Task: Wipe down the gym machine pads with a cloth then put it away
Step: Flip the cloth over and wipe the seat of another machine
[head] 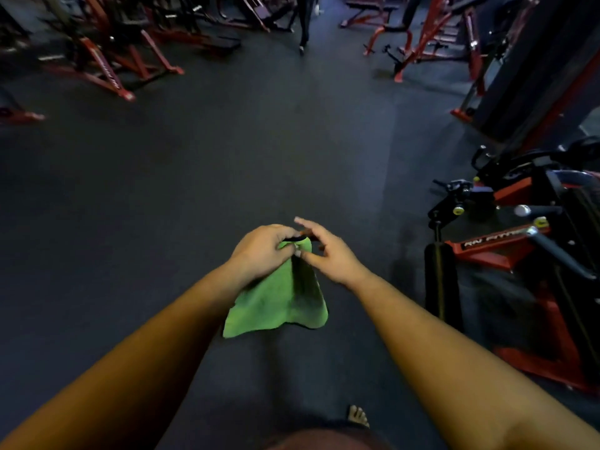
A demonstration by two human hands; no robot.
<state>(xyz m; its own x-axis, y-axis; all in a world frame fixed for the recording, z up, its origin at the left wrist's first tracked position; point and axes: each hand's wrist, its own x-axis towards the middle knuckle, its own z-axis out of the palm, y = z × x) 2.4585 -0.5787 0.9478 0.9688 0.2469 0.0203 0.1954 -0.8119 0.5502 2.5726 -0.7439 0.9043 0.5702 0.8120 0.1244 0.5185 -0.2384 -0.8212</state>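
A green cloth hangs in front of me over the dark gym floor. My left hand grips its top edge with curled fingers, and the cloth drapes down below the hand. My right hand is right beside it, thumb at the cloth's top corner and the other fingers stretched out; motion blur hides whether it pinches the cloth. A red and black gym machine with a black roller pad stands at my right.
Red-framed machines and benches fill the far left, with more of them at the far right. A person's legs stand at the back centre. Dark rubber floor stretches between. My bare foot shows at the bottom.
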